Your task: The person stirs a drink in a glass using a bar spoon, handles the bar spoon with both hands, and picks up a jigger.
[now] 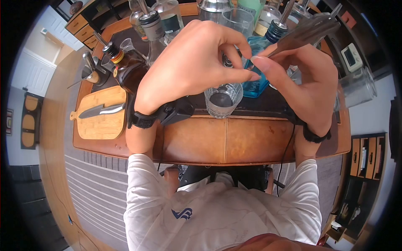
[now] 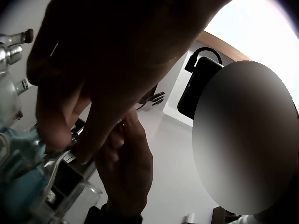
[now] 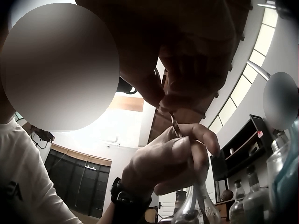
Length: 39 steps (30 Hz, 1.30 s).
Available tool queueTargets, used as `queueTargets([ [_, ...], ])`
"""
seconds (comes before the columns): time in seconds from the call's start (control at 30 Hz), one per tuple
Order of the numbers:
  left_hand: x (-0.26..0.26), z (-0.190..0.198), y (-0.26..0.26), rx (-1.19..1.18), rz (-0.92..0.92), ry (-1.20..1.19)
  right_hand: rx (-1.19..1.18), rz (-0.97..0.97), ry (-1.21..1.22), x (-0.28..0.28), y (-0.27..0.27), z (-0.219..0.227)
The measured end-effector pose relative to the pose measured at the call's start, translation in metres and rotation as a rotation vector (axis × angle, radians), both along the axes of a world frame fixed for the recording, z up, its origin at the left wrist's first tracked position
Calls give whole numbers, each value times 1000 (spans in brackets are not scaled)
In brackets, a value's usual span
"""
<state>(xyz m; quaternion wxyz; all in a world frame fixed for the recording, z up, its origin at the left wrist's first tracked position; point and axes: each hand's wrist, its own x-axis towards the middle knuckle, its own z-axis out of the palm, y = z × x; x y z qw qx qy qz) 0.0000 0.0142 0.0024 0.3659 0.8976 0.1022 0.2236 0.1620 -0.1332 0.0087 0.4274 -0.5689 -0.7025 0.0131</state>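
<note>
Both hands meet above the table. The left hand [image 1: 188, 62] [image 2: 117, 51] [image 3: 163, 161] and the right hand [image 1: 307, 77] [image 2: 126, 168] [image 3: 196, 60] pinch a thin twisted metal rod [image 3: 175, 125] with thumbs and fingertips, the right hand's grip above the left's in the right wrist view. The rod runs down past the left fingers; its lower end cannot be made out. Under the hands a cut-glass tumbler [image 1: 224, 100] stands upright near the table's front edge; whether it holds anything cannot be told. A blue bottle [image 1: 256, 83] stands just behind, partly hidden by the hands.
Several bottles with pourers, among them a brown one [image 1: 127, 69], crowd the back and left. A knife [image 1: 102, 110] lies on a wooden board [image 1: 96, 127] at the left. A metal shaker [image 1: 213, 10] stands behind the hands, a clear glass jar [image 1: 358, 88] at the right.
</note>
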Motion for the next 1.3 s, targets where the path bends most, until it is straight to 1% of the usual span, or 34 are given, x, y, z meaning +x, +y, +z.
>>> queueTargets([
  [0.13, 1, 1, -6, -92, -4, 36, 4, -16, 22, -2, -2, 1],
  [0.2, 2, -1, -8, -165, -75, 28, 26, -1, 60, -1, -3, 1],
  [0.23, 2, -1, -8, -165, -75, 27, 26, 0, 59, 0, -1, 0],
  [0.3, 1, -1, -9, -202, -140, 44, 27, 68, 210, 2, 3, -2],
  [0.33, 0, 0, -9, -201, -139, 43, 27, 68, 209, 3, 5, -5],
  [0.4, -2, 4, -9, -155, -145, 51, 13, 134, 295, 5, 7, -8],
  [0.43, -3, 3, -8, -154, -145, 50, 14, 135, 294, 6, 7, -8],
  [0.5, -5, 1, -4, 88, -223, 2, -65, 167, 315, 6, 8, -7],
  [0.63, -3, -2, 2, 142, -201, -4, -60, 174, 317, 5, 7, -6],
  [0.7, -4, -1, 5, 86, -169, 5, -77, 119, 266, 5, 6, -4],
  [0.83, 0, -7, 7, 54, -123, -51, -50, 92, 241, 4, 8, -5],
  [0.9, 0, -5, 5, 51, -65, -80, 22, 43, 152, 3, 7, -5],
  [0.93, 0, -3, 3, 51, -66, -80, 22, 43, 153, 3, 6, -4],
  [1.0, 0, 1, 0, 67, -41, -41, 13, -6, 38, 1, 1, 1],
  [1.03, 1, -1, 0, 67, -41, -41, 13, -6, 39, 0, 0, 1],
  [1.1, 4, -9, 1, 142, -70, -144, 23, -37, 77, -1, -1, 0],
  [1.2, 3, -8, -4, 181, -85, -149, 32, -3, 108, -1, -1, 1],
  [1.23, 3, -7, -5, 181, -84, -149, 32, -2, 108, -1, 0, 1],
  [1.3, 2, -7, -7, 90, -128, -156, 28, 56, 203, 1, 1, 0],
])
